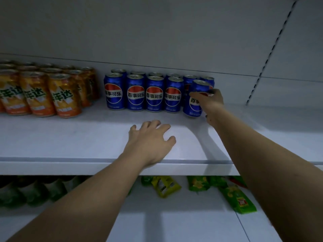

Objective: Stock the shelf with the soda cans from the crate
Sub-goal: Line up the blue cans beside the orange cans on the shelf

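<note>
A white shelf carries several blue cola cans in two rows near its back. My right hand grips one more blue can at the right end of the front row; the can stands slightly tilted on the shelf, its right side hidden by my fingers. My left hand rests flat on the shelf's front part with its fingers spread, holding nothing. The crate is out of view.
Several orange soda cans fill the shelf's left side. A slotted upright runs up the back panel at right. On the lower shelf lie green snack packets and green bottles.
</note>
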Demonstrator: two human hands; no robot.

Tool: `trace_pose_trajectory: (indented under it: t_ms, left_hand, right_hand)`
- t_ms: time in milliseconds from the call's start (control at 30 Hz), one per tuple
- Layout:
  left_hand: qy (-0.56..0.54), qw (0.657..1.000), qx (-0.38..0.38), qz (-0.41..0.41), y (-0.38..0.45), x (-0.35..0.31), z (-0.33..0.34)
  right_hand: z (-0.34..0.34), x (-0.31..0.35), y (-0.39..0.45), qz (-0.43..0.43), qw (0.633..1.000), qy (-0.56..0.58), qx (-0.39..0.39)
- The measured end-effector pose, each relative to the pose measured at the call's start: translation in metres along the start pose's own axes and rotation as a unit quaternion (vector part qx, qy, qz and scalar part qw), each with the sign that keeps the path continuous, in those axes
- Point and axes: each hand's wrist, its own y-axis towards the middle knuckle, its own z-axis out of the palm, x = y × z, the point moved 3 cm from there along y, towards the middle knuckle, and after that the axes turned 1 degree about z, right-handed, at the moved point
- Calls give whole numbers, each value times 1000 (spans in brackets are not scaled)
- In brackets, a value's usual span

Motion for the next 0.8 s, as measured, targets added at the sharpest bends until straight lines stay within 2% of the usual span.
trace_pose_trajectory:
  t_ms: [200, 333, 467, 733, 800]
  left_hand:
    - [-3, 1000, 0, -4, -2, -1, 0]
    - [-6, 1000, -6, -5, -2, -2, 0]
    - [-5, 1000, -3, -12, -2, -3, -2]
    - [-4, 1000, -12, -15, -7, -5, -6]
    - [-5, 1000, -14, -18, -6, -6, -8]
  right_hand:
    - [12, -34, 31, -38, 999, 14, 6]
    - [19, -41, 42, -81, 994, -71, -27]
    - [16, -43, 43, -100, 989, -94, -46]
    - [1, -49, 6, -84, 987, -132, -46]
    - [-10, -47, -22, -72, 983, -169, -20]
